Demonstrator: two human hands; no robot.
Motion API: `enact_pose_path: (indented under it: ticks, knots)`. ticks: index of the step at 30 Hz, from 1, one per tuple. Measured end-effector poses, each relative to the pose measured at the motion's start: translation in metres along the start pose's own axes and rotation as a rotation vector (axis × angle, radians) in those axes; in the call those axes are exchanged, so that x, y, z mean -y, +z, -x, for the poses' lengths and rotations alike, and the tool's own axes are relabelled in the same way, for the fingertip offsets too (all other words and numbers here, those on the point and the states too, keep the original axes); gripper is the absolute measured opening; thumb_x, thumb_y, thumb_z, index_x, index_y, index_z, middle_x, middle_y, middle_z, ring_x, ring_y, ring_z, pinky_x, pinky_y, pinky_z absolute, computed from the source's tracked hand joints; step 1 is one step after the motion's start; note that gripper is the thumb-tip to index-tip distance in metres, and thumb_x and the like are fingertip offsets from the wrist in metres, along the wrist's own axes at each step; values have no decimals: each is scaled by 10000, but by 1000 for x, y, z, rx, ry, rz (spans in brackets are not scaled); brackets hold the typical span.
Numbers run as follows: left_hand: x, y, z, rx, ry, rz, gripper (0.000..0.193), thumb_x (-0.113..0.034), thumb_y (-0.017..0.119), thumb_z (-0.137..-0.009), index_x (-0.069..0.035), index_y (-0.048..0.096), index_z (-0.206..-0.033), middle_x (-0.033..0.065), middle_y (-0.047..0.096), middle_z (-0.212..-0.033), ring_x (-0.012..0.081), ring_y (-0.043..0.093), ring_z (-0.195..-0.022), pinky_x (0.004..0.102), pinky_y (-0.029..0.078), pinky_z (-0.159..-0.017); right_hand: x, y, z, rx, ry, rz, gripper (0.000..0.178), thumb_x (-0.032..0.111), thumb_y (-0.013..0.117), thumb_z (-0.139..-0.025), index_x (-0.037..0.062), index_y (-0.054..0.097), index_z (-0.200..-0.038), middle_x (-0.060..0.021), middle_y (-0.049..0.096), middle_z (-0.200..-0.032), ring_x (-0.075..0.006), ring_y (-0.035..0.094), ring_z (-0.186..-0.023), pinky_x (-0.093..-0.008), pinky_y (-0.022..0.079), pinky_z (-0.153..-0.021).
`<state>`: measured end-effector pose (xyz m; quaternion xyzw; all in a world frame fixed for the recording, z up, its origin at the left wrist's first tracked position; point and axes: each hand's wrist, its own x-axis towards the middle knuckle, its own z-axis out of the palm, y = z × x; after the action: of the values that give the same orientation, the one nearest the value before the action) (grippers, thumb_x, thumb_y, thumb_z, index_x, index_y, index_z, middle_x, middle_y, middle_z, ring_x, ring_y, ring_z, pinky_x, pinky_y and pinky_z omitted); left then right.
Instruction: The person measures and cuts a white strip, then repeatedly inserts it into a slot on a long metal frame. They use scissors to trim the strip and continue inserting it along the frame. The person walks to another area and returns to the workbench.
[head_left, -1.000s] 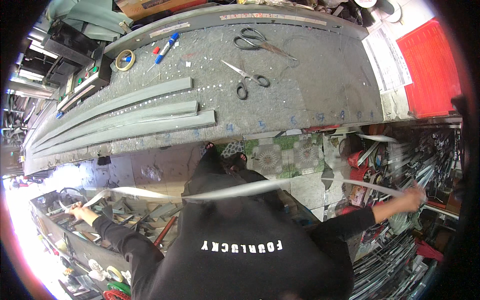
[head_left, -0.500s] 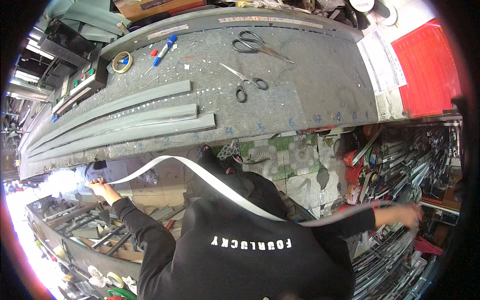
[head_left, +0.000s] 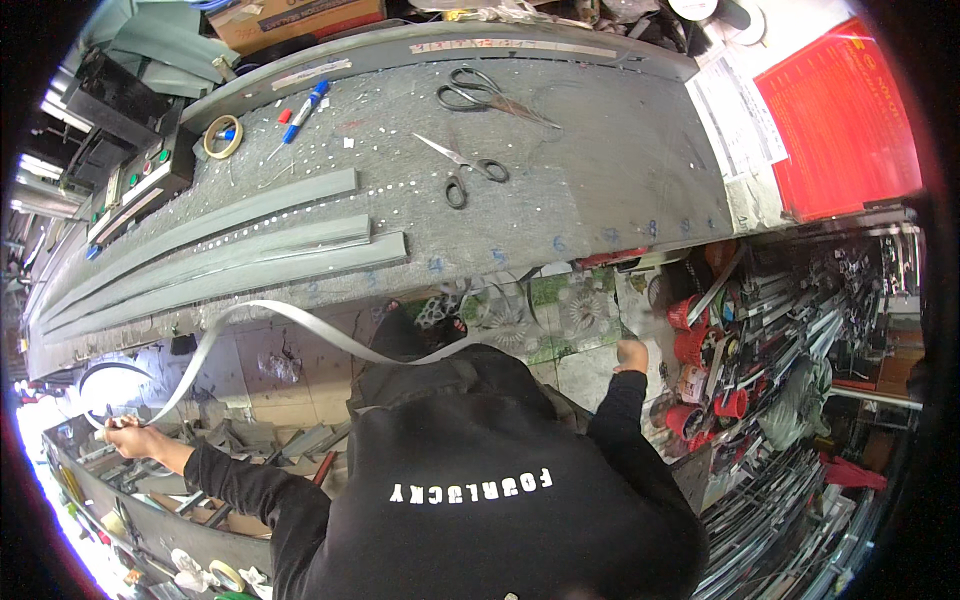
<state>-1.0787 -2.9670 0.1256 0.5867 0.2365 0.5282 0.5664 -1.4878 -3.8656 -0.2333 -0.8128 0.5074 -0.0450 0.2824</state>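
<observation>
My left hand (head_left: 138, 440) is out at the left above a bin of offcuts, its fingers closed on a long flexible pale strip (head_left: 290, 312). From there the strip rises in an arch and sags to the right in front of my dark hooded top. A thin dark loop (head_left: 100, 372) curves beside the same hand, against bright glare. My right hand (head_left: 630, 356) is raised on the right, between the bench and the red containers. Its fingers look curled in, and what they hold, if anything, cannot be made out. Beyond the top's front, the strip's far end is hard to follow.
On the grey bench (head_left: 620, 150) lie several flat grey strips (head_left: 290, 240), scissors (head_left: 460, 170), larger shears (head_left: 490, 98), a blue marker (head_left: 305, 112) and a tape roll (head_left: 222, 137). Racked metal lengths (head_left: 790, 530) and red containers (head_left: 688, 345) stand right. The offcut bin (head_left: 190, 535) stands left.
My right hand has come in from the far right toward the bench. My left hand has moved down and left with the strip, whose arch has shifted left. The view has shifted slightly.
</observation>
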Motion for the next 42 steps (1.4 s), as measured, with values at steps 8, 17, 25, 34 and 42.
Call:
enact_pose_path:
  ticks: [8,17,25,34,42]
  knots:
    - [-44,56,32,270,-50,-73,253,-277,503,-950,-31,557,-921,18,492,-693,64,401,-490,198,269,-394,238,-59,-62,556,328,245,539,500,717,-763,-24,703,-887,-185,701,-869,-296,693,-764,-402,539,-643]
    - [-158,85,254,1217,389,384,253,-292,681,-804,-55,595,-776,45,568,-652,191,578,-592,295,471,-567,491,-119,117,1194,-928,-779,802,612,409,-919,-119,506,-1234,-208,641,-1130,-260,649,-960,-329,491,-857]
    - [-151,105,383,2480,336,232,362,-386,559,-906,-46,615,-795,108,613,-683,328,598,-621,413,456,-538,513,-160,79,1091,139,-2076,457,257,555,-956,-60,446,-1266,-47,588,-810,-55,388,-485,-208,368,-551]
    - [73,50,358,2166,310,-590,433,-501,560,-866,-110,716,-970,159,674,-783,356,649,-752,454,511,-683,405,-290,-50,641,-459,-1832,180,138,460,-993,-19,498,-1075,40,305,-574,-45,225,-393,-200,252,-427]
    - [151,39,336,2139,355,-917,505,-543,532,-868,-76,669,-999,176,673,-856,378,641,-853,468,498,-771,372,-337,-65,316,-526,-1745,252,241,491,-991,-9,522,-1015,28,328,-561,-50,253,-388,-191,233,-377]
